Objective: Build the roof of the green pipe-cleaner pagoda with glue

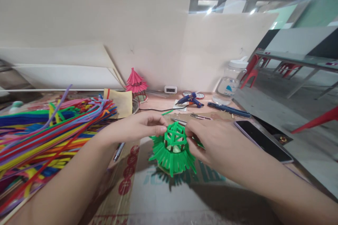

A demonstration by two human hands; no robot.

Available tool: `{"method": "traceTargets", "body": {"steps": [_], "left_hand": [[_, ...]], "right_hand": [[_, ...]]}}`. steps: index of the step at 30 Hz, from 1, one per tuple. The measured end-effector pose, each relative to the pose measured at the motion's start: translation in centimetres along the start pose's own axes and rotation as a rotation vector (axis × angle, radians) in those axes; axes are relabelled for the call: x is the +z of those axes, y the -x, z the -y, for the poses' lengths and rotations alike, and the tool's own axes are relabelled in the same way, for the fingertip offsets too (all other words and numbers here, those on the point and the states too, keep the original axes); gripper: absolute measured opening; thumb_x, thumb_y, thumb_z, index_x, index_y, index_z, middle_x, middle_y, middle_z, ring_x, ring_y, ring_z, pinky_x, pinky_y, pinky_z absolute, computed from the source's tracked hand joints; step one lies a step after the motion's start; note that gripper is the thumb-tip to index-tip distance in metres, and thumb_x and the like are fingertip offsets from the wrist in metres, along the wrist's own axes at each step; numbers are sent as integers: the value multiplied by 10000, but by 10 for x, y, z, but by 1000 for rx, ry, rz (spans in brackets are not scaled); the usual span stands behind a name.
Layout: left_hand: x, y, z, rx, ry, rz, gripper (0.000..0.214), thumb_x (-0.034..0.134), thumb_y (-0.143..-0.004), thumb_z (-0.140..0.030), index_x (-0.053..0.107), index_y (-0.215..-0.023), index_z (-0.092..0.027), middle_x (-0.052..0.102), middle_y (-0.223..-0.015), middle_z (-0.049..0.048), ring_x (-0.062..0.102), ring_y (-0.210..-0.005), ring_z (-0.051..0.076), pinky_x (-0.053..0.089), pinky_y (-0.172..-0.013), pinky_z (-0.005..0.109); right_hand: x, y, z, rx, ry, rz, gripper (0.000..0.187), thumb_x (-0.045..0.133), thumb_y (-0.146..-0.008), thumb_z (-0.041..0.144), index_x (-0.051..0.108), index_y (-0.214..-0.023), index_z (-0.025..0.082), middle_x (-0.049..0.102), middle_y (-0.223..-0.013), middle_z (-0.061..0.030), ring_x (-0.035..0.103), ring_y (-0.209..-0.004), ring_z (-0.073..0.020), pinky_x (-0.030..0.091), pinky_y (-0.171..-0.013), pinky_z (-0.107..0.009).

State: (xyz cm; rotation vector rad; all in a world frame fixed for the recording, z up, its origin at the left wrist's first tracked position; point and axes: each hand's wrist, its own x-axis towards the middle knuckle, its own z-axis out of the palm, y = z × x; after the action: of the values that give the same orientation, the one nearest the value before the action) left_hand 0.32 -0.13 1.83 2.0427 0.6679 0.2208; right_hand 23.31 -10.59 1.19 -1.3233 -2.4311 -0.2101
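Note:
A small green pipe-cleaner pavilion (175, 161) stands on the cardboard in front of me, its lower roof a skirt of fuzzy strips. On top sits an open frame (175, 134) of green strips above short brown posts. My left hand (149, 125) is closed, thumb and fingers pinching the frame's left edge. At the right edge my right hand (202, 135) is curled shut with its fingertips against the frame. A bit of green shows beside those fingers; their tips are partly hidden.
Colourful pipe cleaners (52, 140) heap up at left, near a pen (119, 152). Behind stand a pink pavilion model (136, 82), a small digital clock (170, 89), a blue glue gun (191, 99), scissors (200, 116) and a water jug (227, 84). A phone (262, 140) lies right.

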Motion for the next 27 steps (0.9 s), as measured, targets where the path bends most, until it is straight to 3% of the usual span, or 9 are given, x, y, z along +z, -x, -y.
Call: {"method": "traceTargets", "body": {"steps": [5,13,22,24,27], "left_hand": [[1,0,2,5,9,0,287,596,-923,-446,650,-946,-165,617,-883,5,556,-793,133,459,-715,213],[0,0,3,17,14,7,268,594,-934,-425,651,-951,-164,618,-880,0,559,-791,128,462,-716,209],[-3,2,4,-6,-36,0,238,585,-948,-393,666,-991,-174,660,-949,3,599,-863,144,477,-786,229],[-4,5,1,-14,-80,-83,293,579,-950,-433,670,-1084,-190,686,-1049,25,621,-968,183,492,-852,267],[1,12,-11,61,-224,-402,339,555,-966,-449,655,-1198,-223,676,-1169,44,604,-1108,222,484,-954,324]], "right_hand": [[-1,0,2,-11,16,-56,95,518,-913,139,568,-863,202,654,-788,-25,604,-718,-187,348,-629,-307],[1,1,0,-18,16,-21,100,519,-934,172,585,-865,201,665,-791,-31,578,-659,-173,343,-601,-306],[2,0,-2,1,6,-3,82,515,-949,204,575,-893,210,682,-861,-39,609,-735,-202,369,-652,-325],[1,1,-2,16,-20,-8,80,507,-948,185,574,-911,211,678,-863,-32,617,-756,-202,370,-663,-324],[-2,1,-1,26,-55,-25,81,511,-940,166,555,-894,216,652,-832,-9,613,-761,-195,367,-668,-318]]}}
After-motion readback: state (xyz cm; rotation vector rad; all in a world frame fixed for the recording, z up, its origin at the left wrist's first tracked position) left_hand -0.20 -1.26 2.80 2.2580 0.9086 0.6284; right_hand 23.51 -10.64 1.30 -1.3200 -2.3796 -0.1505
